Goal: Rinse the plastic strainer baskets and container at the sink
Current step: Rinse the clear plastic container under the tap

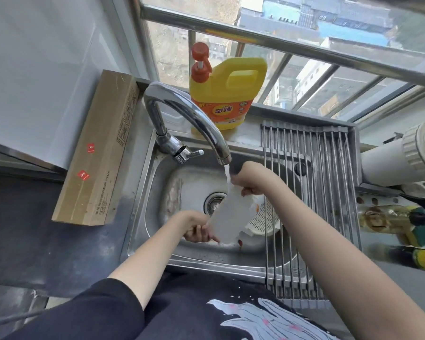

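Two hands grip container (227,214); labels unreadable.

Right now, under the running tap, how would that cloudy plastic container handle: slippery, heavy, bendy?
Probably slippery: the container sits under the faucet stream, wet. Likely light, since the left hand and right hand hold it only at its ends. It looks thin and translucent, so it may flex somewhat.
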